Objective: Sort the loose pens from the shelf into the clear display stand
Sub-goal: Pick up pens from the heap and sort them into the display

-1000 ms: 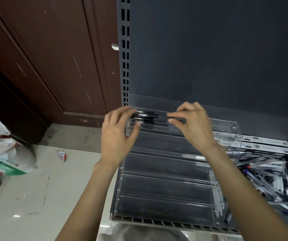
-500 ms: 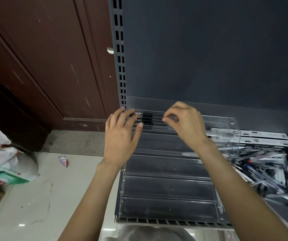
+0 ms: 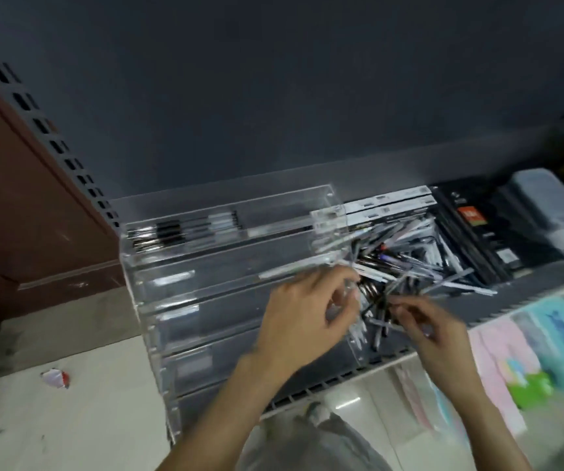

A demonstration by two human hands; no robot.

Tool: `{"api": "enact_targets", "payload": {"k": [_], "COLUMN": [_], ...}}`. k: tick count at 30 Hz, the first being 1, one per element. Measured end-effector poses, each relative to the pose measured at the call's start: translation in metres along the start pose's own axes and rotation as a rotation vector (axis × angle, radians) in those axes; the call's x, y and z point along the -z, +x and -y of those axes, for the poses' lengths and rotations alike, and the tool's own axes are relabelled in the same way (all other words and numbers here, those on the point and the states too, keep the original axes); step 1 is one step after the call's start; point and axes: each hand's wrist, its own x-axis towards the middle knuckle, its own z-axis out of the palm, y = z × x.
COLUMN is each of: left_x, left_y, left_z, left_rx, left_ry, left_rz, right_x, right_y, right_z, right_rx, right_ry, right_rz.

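Note:
The clear display stand [image 3: 226,266] sits at the shelf's left end, with stepped rows. Several black-and-clear pens [image 3: 178,232] lie in its top row; the lower rows look bare. To its right lies a heap of loose pens [image 3: 403,263]. My left hand [image 3: 304,317] is over the stand's right wall, with its curled fingers at the heap's edge. My right hand [image 3: 433,331] reaches into the front of the heap with its fingertips among the pens. Motion blur hides whether either hand holds a pen.
White flat boxes [image 3: 389,205] lie behind the heap, with dark packages [image 3: 471,232] and a grey case [image 3: 542,198] further right. Pastel packs [image 3: 511,351] hang below the shelf edge [image 3: 528,300]. A brown door [image 3: 19,198] and a paper scrap [image 3: 54,377] on the floor are at the left.
Both hands have left the pens in the stand's top row and moved down and right to the loose heap. The view has swung right and tilted.

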Motion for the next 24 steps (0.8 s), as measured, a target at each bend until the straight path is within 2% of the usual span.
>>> {"api": "enact_targets", "payload": {"k": [3,7,10,15,20,24], "left_x": [-0.050,-0.112,-0.157,-0.214,-0.243,-0.251], "left_y": [-0.006,-0.013,-0.012,-0.006,0.002,0.006], "left_z": [-0.025,-0.050,-0.049,-0.033,-0.025,-0.020], "left_rx": [0.060,0.127,0.238,0.423,0.534,0.593], "left_ry": [-0.011,0.004,0.142,0.412,0.542,0.541], "left_rz": [0.304,0.465,0.462,0.483,0.519,0.429], "right_x": [0.027,0.058,0.076,0.080,0.069,0.062], "right_y": [-0.024,-0.036,-0.025,0.016,0.045,0.058], "right_z": [-0.051,-0.107,-0.138,-0.170,-0.169,-0.165], "right_rx": [-0.091,-0.188,-0.180,-0.066,-0.009,0.028], "right_ry": [-0.263,-0.400,-0.446,-0.612,-0.648,-0.639], "right_rz": [-0.017,-0.059,-0.011,0.302,0.547,0.635]}}
